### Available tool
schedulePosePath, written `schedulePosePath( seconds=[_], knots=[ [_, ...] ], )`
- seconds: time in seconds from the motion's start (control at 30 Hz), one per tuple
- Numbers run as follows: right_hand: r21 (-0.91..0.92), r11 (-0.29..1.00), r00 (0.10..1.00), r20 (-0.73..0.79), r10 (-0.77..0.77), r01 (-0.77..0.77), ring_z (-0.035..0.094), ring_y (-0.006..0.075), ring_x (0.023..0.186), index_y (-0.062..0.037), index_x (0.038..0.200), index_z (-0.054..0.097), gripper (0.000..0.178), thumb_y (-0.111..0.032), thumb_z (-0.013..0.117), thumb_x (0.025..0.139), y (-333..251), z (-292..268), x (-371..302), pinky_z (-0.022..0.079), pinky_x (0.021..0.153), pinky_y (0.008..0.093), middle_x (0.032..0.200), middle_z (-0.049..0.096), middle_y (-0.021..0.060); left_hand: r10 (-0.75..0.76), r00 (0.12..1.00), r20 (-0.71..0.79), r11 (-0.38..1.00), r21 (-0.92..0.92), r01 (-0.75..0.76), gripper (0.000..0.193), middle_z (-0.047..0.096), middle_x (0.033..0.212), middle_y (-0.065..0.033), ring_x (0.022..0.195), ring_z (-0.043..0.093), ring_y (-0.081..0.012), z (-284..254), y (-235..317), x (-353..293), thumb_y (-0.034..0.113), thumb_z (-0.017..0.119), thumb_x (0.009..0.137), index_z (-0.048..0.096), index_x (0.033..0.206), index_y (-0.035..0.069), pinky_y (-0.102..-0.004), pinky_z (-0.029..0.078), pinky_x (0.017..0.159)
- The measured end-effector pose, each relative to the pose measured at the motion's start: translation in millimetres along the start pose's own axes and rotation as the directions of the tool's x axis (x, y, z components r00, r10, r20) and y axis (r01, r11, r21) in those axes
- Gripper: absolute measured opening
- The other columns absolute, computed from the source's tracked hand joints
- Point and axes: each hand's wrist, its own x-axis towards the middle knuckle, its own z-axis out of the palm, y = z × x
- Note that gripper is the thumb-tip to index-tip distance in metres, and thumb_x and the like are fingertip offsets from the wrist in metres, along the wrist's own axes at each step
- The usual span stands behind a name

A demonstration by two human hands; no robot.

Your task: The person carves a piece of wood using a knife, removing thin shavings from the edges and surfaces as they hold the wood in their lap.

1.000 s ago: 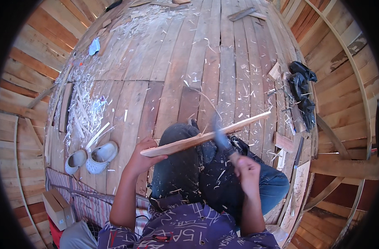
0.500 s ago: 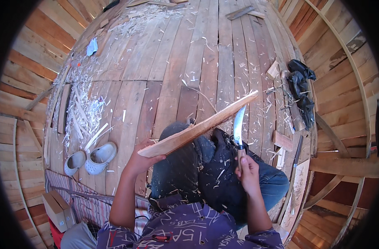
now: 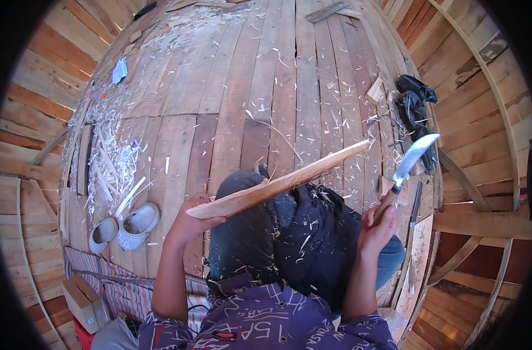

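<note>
My left hand point(image 3: 191, 219) is closed around the near end of a long, roughly cut wooden plank point(image 3: 277, 184). The plank slants up and away to the right above my crossed legs point(image 3: 242, 233), and its far end hangs over the floor. In my right hand point(image 3: 378, 227) is the wooden handle of a knife point(image 3: 414, 154) with a broad curved blade, which points up and to the right, apart from the plank. Wood chips lie on the dark cloth point(image 3: 312, 245) over my lap.
Wood shavings point(image 3: 111, 169) are heaped on the board floor at left, near a pair of light clogs point(image 3: 139, 226). Black plastic bags point(image 3: 414, 105) and a long dark-bladed tool point(image 3: 416, 204) lie along the right wall. A cardboard box point(image 3: 85, 303) stands at lower left beside a striped mat point(image 3: 126, 291).
My right hand has swung the knife up and right, away from the plank. The plank's far end has dipped slightly and shifted right, still in my left hand.
</note>
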Motion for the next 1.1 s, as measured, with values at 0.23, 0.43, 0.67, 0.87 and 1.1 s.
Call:
schedulePosePath(
  seconds=[0.23,0.43,0.67,0.87,1.1],
  knots=[
    [-0.383,0.904,0.799,0.475,0.368,-0.189,0.042,0.0058,0.049,0.0008,0.101,0.065,0.030,-0.026,0.054,0.096,-3,-20,-16,0.032,0.045,0.0213,0.060,0.047,-0.0018,0.002,1.000,0.013,0.999,0.043,-0.003,0.029,0.059,0.086,-0.0076,0.077,0.058,-0.0192,-3,1,4,0.013,0.087,0.062,0.066,0.079,0.002,-0.0308,0.046,0.071],
    [-0.406,0.854,0.696,0.508,0.507,-0.326,0.042,0.0048,0.047,-0.0025,0.084,0.063,0.029,-0.027,0.054,0.096,1,6,-37,0.032,0.044,0.0208,0.058,0.049,-0.0032,-0.074,0.997,0.037,0.996,-0.052,0.076,0.030,0.058,0.085,-0.0079,0.079,0.056,-0.0188,-3,3,7,0.014,0.086,0.063,0.065,0.079,0.002,-0.0308,0.045,0.072],
    [-0.120,0.922,0.908,0.169,0.384,-0.368,0.034,0.0053,0.042,-0.0057,0.098,0.056,0.034,-0.036,0.040,0.101,7,3,-13,0.025,0.039,0.0211,0.052,0.041,-0.0028,-0.053,0.997,0.052,0.999,0.003,0.053,0.034,0.059,0.089,-0.0070,0.081,0.059,-0.0171,-1,1,11,0.014,0.087,0.063,0.065,0.083,0.000,-0.0299,0.046,0.072],
    [-0.184,0.947,0.935,0.195,0.297,-0.262,0.027,0.0044,0.038,-0.0054,0.099,0.055,0.037,-0.039,0.039,0.101,-8,-27,11,0.021,0.036,0.0222,0.050,0.036,-0.0047,-0.055,0.996,0.063,0.998,0.044,0.052,0.043,0.060,0.093,-0.0051,0.083,0.060,-0.0145,-4,-6,6,0.016,0.088,0.063,0.063,0.093,-0.001,-0.0274,0.047,0.073],
    [-0.491,0.864,0.754,0.525,0.394,-0.110,0.037,0.0042,0.044,-0.0011,0.096,0.060,0.038,-0.033,0.039,0.102,-2,3,-11,0.026,0.040,0.0219,0.057,0.045,-0.0025,-0.139,0.989,0.057,0.990,0.000,0.140,0.045,0.061,0.091,-0.0037,0.085,0.059,-0.0122,-4,1,10,0.016,0.088,0.063,0.062,0.095,-0.001,-0.0267,0.048,0.074]
  ],
)
